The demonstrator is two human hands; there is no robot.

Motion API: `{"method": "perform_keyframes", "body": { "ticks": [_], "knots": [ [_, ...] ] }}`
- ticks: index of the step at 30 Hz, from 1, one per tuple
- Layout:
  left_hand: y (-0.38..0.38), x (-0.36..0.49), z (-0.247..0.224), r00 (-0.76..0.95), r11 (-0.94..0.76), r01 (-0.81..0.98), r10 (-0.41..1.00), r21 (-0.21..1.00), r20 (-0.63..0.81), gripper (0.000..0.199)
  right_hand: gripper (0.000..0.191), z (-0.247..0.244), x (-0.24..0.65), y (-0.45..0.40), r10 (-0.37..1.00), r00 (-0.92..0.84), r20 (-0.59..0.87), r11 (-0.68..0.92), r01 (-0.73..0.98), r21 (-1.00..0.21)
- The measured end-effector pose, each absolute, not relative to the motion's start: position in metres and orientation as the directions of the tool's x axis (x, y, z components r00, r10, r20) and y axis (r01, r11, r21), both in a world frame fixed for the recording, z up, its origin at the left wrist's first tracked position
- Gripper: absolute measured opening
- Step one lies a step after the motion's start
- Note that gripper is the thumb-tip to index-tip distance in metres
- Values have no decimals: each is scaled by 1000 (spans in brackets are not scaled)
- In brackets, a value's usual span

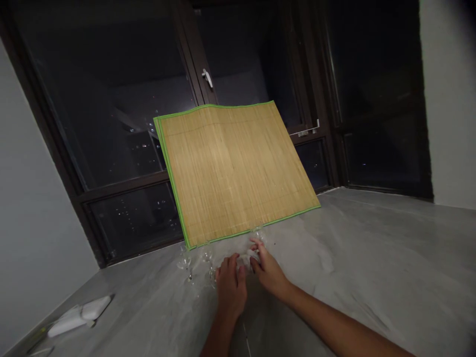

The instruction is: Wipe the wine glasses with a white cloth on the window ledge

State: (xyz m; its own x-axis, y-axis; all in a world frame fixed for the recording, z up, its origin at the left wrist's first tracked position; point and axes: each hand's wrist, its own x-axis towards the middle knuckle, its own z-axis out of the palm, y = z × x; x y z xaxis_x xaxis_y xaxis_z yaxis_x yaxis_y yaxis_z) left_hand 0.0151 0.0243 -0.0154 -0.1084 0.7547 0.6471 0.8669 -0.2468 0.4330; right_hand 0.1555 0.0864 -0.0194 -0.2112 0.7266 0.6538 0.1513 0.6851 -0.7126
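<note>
My left hand (232,286) and my right hand (270,271) come together low in the middle of the view, fingers bent. Between them is a small, pale, partly see-through thing (244,260); its kind is blurred and partly covered by my fingers. My right thumb and fingers close around its right side, while my left fingers curl at its left side. Just beyond my right fingertips stands a clear glass (258,232). To the left of my left hand are a clear stemmed glass (185,261) and another clear glass (207,255), its lower part near my left fingers.
A bamboo mat (238,171) with green edging leans upright against the dark window behind the glasses. On the grey stone-like surface (357,263), a white folded bundle (79,316) lies at lower left. A white window handle (207,78) is above the mat.
</note>
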Motion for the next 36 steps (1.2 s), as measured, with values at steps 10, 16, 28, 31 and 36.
{"method": "perform_keyframes", "body": {
  "ticks": [10,16,28,31,36],
  "knots": [
    [23,16,-14,-111,-218,888,752,404,650,41,44,-16,156,83,733,-230,640,677,167,-716],
    [25,13,-14,-150,-171,895,756,413,638,42,56,-14,157,81,743,-296,600,655,140,-742],
    [22,22,-17,-81,-276,824,807,495,585,43,80,-25,155,77,603,-528,597,701,-7,-713],
    [23,19,-18,-75,-300,799,811,521,581,43,78,-31,152,83,596,-524,608,679,-75,-731],
    [23,9,-19,-51,-347,727,833,592,551,44,73,-31,150,89,666,-485,567,586,-130,-800]
  ]
}}
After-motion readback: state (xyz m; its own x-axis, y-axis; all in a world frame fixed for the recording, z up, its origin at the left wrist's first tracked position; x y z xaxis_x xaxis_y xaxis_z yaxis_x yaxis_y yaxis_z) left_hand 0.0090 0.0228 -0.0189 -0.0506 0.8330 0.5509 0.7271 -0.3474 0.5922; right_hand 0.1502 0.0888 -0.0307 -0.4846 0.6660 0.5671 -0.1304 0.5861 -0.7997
